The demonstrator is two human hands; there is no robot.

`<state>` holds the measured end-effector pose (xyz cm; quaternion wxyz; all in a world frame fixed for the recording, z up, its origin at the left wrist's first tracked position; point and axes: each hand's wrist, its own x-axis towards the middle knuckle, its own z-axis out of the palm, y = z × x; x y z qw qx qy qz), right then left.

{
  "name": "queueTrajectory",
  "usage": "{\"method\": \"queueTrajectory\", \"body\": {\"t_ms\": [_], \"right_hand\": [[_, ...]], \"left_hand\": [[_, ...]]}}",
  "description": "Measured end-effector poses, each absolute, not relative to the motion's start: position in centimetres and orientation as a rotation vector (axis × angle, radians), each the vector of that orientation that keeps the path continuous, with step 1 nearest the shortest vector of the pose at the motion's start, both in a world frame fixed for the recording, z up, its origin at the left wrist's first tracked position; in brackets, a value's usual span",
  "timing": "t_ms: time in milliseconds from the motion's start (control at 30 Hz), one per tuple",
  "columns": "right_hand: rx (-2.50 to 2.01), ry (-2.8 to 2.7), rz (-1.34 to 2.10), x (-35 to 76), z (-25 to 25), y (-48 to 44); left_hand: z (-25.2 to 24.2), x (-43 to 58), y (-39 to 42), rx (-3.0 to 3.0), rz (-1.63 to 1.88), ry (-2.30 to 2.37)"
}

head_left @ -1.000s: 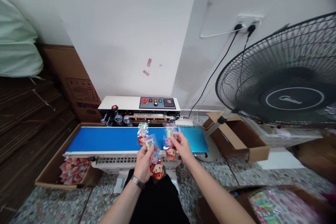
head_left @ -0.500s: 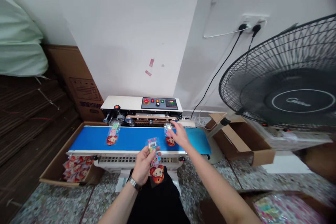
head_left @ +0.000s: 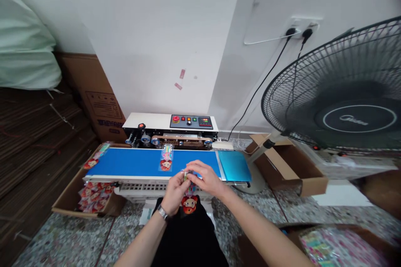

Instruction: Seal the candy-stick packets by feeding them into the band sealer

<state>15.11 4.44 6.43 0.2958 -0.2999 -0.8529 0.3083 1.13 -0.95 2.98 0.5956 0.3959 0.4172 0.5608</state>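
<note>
Both hands meet in front of the blue conveyor belt of a band sealer. My left hand grips a small clear packet with a red cartoon head at its lower end. My right hand pinches the top of the same packet. Another such packet lies on the belt near the sealing jaws. A third packet tips over the belt's left end.
A cardboard box of sealed packets sits on the floor under the belt's left end. An open empty box and a large fan stand at the right. A box of colourful packets is at the bottom right.
My right hand left a packet on the belt and came back to the packet in my left hand. The belt carried both other packets leftwards.
</note>
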Motion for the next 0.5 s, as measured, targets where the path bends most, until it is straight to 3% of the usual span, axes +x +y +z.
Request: {"method": "queueTrajectory", "body": {"t_ms": [367,500], "right_hand": [[-1.068,-1.624,1.310,15.0,0.3,2.5],[-1.266,-1.425,1.144,18.1,-1.5,5.5]], "left_hand": [[3.6,2.2,0.5,0.575,1.417,0.918],[3.0,1.5,0.2,0.493,1.365,1.080]]}}
